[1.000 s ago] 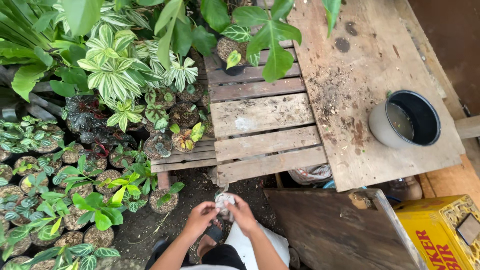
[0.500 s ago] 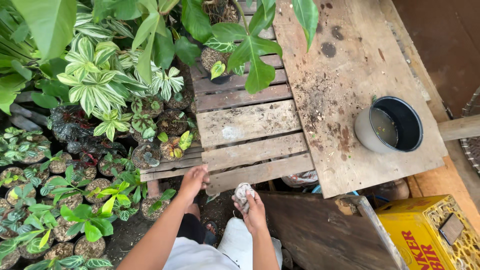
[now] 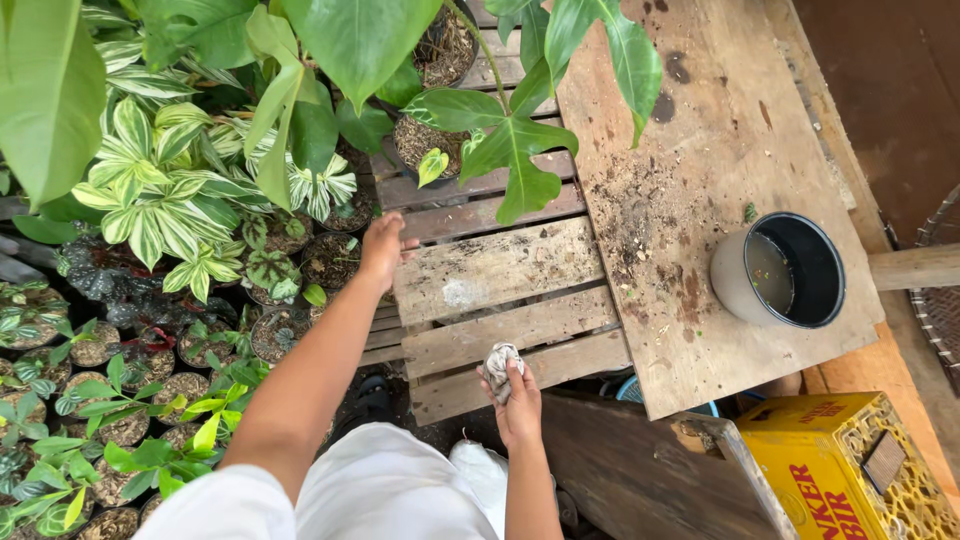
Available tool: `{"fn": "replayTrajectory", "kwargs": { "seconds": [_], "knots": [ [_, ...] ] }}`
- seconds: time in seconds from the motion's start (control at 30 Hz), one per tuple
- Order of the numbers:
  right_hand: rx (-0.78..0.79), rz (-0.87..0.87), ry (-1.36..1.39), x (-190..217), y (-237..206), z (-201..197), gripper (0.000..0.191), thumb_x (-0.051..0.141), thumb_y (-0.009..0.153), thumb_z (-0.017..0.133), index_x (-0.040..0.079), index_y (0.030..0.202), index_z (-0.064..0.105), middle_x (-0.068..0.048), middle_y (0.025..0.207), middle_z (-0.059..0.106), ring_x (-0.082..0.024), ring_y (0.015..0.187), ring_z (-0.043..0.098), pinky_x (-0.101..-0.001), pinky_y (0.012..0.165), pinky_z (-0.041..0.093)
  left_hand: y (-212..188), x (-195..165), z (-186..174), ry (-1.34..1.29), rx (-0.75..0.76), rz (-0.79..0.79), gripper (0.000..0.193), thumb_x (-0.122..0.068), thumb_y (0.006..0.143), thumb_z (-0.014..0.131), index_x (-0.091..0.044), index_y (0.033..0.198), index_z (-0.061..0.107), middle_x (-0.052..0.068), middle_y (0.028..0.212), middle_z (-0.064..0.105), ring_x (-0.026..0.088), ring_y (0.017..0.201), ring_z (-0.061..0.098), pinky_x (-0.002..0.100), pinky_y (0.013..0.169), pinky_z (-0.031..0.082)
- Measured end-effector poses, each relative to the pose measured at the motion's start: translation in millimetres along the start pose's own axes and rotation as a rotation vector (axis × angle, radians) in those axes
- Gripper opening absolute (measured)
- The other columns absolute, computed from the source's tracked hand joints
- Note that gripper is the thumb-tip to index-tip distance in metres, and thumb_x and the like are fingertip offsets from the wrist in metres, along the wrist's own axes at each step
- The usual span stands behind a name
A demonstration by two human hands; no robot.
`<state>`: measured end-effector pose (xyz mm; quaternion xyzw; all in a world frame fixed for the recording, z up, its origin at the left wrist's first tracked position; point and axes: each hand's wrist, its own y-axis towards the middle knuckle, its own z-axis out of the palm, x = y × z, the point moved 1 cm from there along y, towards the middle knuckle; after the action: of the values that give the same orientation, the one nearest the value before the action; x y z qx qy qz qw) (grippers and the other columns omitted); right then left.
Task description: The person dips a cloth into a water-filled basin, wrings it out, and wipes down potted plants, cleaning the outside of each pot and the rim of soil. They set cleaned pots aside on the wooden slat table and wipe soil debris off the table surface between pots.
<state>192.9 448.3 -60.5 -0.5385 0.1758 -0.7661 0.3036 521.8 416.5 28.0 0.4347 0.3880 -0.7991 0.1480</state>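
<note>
1. Outdoors, among crowded greenery, a slatted wooden pallet lies beside a soil-stained board, with small potted plants packed along the ground at its left edge.
2. Reaching out at full stretch, the left hand rests at the pallet's left edge, fingers loosely curled and holding nothing, just beside a small pot of soil.
3. Near the front slats, the right hand is closed around a crumpled grey cloth, which pokes up above the fingers and touches the nearest slat.
4. A grey pot with a black inside stands on the board, well apart from both hands and close to the right-hand edge.
5. A yellow crate sits lower right, under the board's corner.
6. Risks, as I judge them: the outstretched arm crosses low over the little pots, so a careless sweep could tip one or snap leaves; rough slats might snag the cloth or give a splinter; leaning on the board could jolt the grey pot toward its edge.
</note>
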Motion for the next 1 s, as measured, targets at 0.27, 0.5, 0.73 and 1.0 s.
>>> {"fn": "replayTrajectory", "kwargs": {
  "seconds": [0.27, 0.5, 0.73, 1.0],
  "knots": [
    [-0.143, 0.024, 0.095, -9, 9, -20, 0.035, 0.026, 0.097, 0.062, 0.006, 0.126, 0.059, -0.011, 0.112, 0.072, -0.029, 0.098, 0.074, -0.037, 0.079, 0.059, 73, -43, 31, 0.026, -0.003, -0.051, 0.058, -0.034, 0.104, 0.052, -0.015, 0.155, 0.032, 0.011, 0.149, 0.049, 0.021, 0.086, 0.073, 0.033, 0.066, 0.059],
    [-0.156, 0.002, 0.15, -13, 18, -23, 0.035, 0.025, 0.099, 0.061, 0.004, 0.126, 0.059, -0.011, 0.113, 0.072, -0.029, 0.098, 0.074, -0.0364, 0.078, 0.06, 89, -41, 39, 0.008, -0.067, -0.012, 0.053, -0.025, 0.103, 0.055, -0.017, 0.151, 0.036, 0.011, 0.137, 0.061, 0.029, 0.087, 0.077, 0.037, 0.069, 0.063],
    [-0.188, 0.024, 0.13, -9, 15, -15, 0.036, 0.025, 0.1, 0.058, 0.001, 0.127, 0.057, -0.015, 0.111, 0.072, -0.029, 0.097, 0.074, -0.0345, 0.074, 0.059, 85, -51, 44, 0.034, -0.022, 0.001, 0.06, -0.01, 0.104, 0.049, -0.012, 0.159, 0.025, 0.018, 0.14, 0.056, 0.028, 0.097, 0.076, 0.037, 0.08, 0.063],
    [-0.195, 0.035, 0.151, -6, 6, -11, 0.035, 0.023, 0.1, 0.058, 0.002, 0.128, 0.056, -0.014, 0.112, 0.071, -0.027, 0.097, 0.073, -0.0345, 0.077, 0.06, 76, -49, 42, 0.042, 0.028, 0.074, 0.056, -0.006, 0.104, 0.047, 0.002, 0.158, 0.032, 0.026, 0.133, 0.064, 0.028, 0.092, 0.076, 0.038, 0.077, 0.066]
  ]
}}
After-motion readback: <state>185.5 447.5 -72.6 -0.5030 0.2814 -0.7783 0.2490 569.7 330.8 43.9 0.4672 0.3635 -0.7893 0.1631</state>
